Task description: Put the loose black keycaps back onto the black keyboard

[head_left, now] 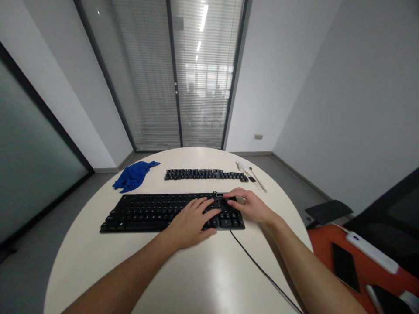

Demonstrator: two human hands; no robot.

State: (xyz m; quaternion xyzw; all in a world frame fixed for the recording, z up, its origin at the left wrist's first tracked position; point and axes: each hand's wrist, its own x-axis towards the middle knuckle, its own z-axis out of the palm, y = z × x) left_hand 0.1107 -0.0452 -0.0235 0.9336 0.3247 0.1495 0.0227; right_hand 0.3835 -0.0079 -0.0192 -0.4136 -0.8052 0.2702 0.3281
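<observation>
A black wired keyboard [147,213] lies across the round table in front of me. My left hand [193,220] rests over its right part, fingers spread and lying on the keys and lower edge. At the number pad, my right hand [247,205] has its thumb and index finger curled around a small dark keycap [225,201], partly hidden by the fingers. Beyond the keyboard, several loose black keycaps [193,174] are lined up in rows. One dark keycap [252,179] lies apart, at the right end of them.
A crumpled blue cloth [133,175] lies at the table's left. At the right are white tissue-like material [242,166] and a thin stick [258,179]. The keyboard cable [262,272] runs toward me. An orange chair seat [322,248] holds a phone [345,267] and a white power strip [371,250].
</observation>
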